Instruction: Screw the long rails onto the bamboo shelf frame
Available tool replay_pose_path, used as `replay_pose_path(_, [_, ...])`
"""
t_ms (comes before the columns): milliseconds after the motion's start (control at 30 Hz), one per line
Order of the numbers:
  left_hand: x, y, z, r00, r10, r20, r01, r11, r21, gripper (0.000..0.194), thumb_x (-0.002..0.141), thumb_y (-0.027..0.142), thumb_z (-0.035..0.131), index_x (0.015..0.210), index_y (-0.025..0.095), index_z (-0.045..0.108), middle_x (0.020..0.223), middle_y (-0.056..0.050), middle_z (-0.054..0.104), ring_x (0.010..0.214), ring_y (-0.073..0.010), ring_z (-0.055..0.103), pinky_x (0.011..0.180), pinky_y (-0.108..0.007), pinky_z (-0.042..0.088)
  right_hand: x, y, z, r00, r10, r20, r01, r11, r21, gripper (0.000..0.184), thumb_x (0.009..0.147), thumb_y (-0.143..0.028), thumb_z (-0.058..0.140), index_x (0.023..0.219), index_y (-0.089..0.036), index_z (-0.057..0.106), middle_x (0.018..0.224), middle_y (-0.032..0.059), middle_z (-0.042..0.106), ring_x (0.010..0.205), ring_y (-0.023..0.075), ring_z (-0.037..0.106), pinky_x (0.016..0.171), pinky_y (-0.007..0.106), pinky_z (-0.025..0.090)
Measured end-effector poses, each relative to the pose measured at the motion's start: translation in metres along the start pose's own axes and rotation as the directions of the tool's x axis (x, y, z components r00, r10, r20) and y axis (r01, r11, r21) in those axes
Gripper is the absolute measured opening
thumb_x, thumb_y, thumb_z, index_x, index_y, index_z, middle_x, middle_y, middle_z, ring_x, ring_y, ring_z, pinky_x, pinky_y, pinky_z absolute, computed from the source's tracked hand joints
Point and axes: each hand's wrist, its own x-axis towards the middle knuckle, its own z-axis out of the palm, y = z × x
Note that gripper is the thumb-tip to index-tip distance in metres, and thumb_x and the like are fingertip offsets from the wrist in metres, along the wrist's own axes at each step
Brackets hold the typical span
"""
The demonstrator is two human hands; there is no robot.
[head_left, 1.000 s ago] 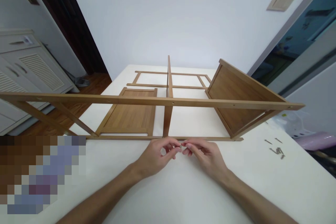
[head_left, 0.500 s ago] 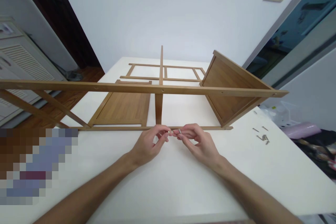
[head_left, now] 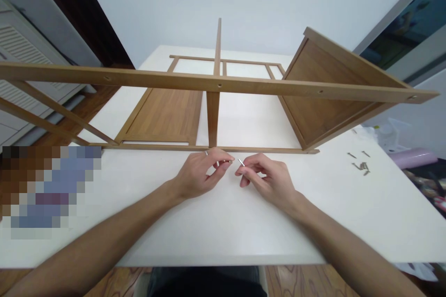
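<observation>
My left hand [head_left: 205, 171] pinches a small metal piece [head_left: 230, 161] between thumb and forefinger; most of it is hidden. Facing it, a short gap away, my right hand [head_left: 266, 174] grips a thin silver metal rod [head_left: 241, 162] whose bare end points up and left. The rest of the rod is covered by my fingers. Both hands are just in front of the lower rail of a wooden frame [head_left: 163, 77] that stands on its side. A wooden middle board [head_left: 213, 120] and a wooden panel [head_left: 334, 74] at the right stand with this frame.
Several loose screws [head_left: 364, 166] lie on the white table [head_left: 244, 232] at the right. A flat wooden panel [head_left: 163, 113] and a ladder-like wooden frame [head_left: 247, 62] lie behind the upright frame. A wall is at the back. A pixelated patch covers the left.
My hands have drawn apart, and more of the metal rod shows in my right hand. The view has tilted down, bringing the table's front edge and my lap into sight.
</observation>
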Motion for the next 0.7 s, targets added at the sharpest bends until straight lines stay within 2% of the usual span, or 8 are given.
replay_pose_path(100, [0.0004, 0.0001, -0.0001, 1.000, 0.015, -0.020, -0.014, 1.000, 0.007, 0.008, 0.101, 0.020, 0.060, 0.107, 0.021, 0.066, 0.093, -0.002, 0.081, 0.071, -0.0095, 0.073, 0.066, -0.020, 0.058, 0.0009, -0.0025, -0.0019, 0.997, -0.072, 0.006, 0.072, 0.995, -0.070, 0.028, 0.102, -0.050, 0.063, 0.096, -0.024, 0.073, 0.074, 0.0006, 0.076, 0.061, 0.0148, 0.074, 0.051, 0.023, 0.060])
replay_pose_path(200, [0.0011, -0.0002, 0.0000, 0.998, 0.035, -0.051, -0.036, 0.999, -0.020, 0.009, 0.097, 0.016, 0.065, 0.106, 0.020, 0.065, 0.094, -0.001, 0.078, 0.071, -0.0083, 0.071, 0.066, -0.019, 0.058, 0.0035, -0.0041, -0.0045, 0.978, -0.207, -0.021, 0.203, 0.970, -0.134, 0.024, 0.104, -0.045, 0.060, 0.099, -0.027, 0.077, 0.081, 0.0018, 0.077, 0.071, 0.0170, 0.074, 0.066, 0.030, 0.064])
replay_pose_path(267, [0.0020, 0.0004, 0.0000, 0.998, 0.033, -0.058, -0.036, 0.998, -0.058, 0.013, 0.095, 0.013, 0.067, 0.106, 0.020, 0.064, 0.095, -0.001, 0.077, 0.075, -0.0092, 0.071, 0.067, -0.020, 0.059, 0.0053, -0.0032, -0.0052, 0.962, -0.269, -0.042, 0.260, 0.953, -0.158, 0.021, 0.104, -0.041, 0.062, 0.099, -0.028, 0.078, 0.088, 0.0034, 0.077, 0.079, 0.0183, 0.074, 0.070, 0.032, 0.063])
replay_pose_path(333, [0.0031, 0.0011, -0.0001, 0.998, 0.013, -0.058, -0.019, 0.994, -0.105, 0.016, 0.094, 0.010, 0.067, 0.106, 0.019, 0.063, 0.097, -0.002, 0.077, 0.082, -0.0111, 0.072, 0.068, -0.021, 0.060, 0.0066, -0.0011, -0.0052, 0.949, -0.312, -0.035, 0.303, 0.939, -0.160, 0.019, 0.103, -0.039, 0.064, 0.098, -0.027, 0.078, 0.090, 0.0044, 0.075, 0.079, 0.0176, 0.071, 0.065, 0.030, 0.060])
replay_pose_path(433, [0.0044, 0.0011, 0.0003, 0.997, 0.016, -0.075, -0.028, 0.987, -0.159, 0.020, 0.092, 0.006, 0.068, 0.107, 0.019, 0.064, 0.100, -0.004, 0.077, 0.094, -0.0144, 0.075, 0.068, -0.021, 0.061, 0.0077, 0.0016, -0.0048, 0.927, -0.373, 0.024, 0.373, 0.917, -0.141, 0.020, 0.104, -0.037, 0.064, 0.095, -0.023, 0.077, 0.082, 0.0031, 0.071, 0.069, 0.0144, 0.064, 0.059, 0.027, 0.053])
replay_pose_path(567, [0.0043, -0.0016, 0.0015, 0.997, 0.021, -0.079, -0.033, 0.987, -0.155, 0.021, 0.091, 0.006, 0.070, 0.107, 0.018, 0.064, 0.106, -0.008, 0.076, 0.095, -0.0149, 0.074, 0.068, -0.021, 0.062, 0.0069, 0.0016, -0.0046, 0.928, -0.366, 0.061, 0.371, 0.918, -0.137, 0.020, 0.107, -0.026, 0.056, 0.100, -0.020, 0.074, 0.080, 0.0029, 0.068, 0.075, 0.0143, 0.064, 0.066, 0.027, 0.052])
replay_pose_path(700, [0.0037, -0.0040, 0.0027, 0.997, 0.021, -0.079, -0.032, 0.990, -0.141, 0.022, 0.091, 0.006, 0.070, 0.108, 0.018, 0.064, 0.103, -0.006, 0.075, 0.094, -0.0142, 0.074, 0.067, -0.020, 0.061, 0.0054, -0.0005, -0.0047, 0.934, -0.351, 0.075, 0.358, 0.921, -0.155, 0.023, 0.109, -0.021, 0.047, 0.110, -0.021, 0.070, 0.079, 0.0019, 0.062, 0.086, 0.0168, 0.062, 0.078, 0.030, 0.054])
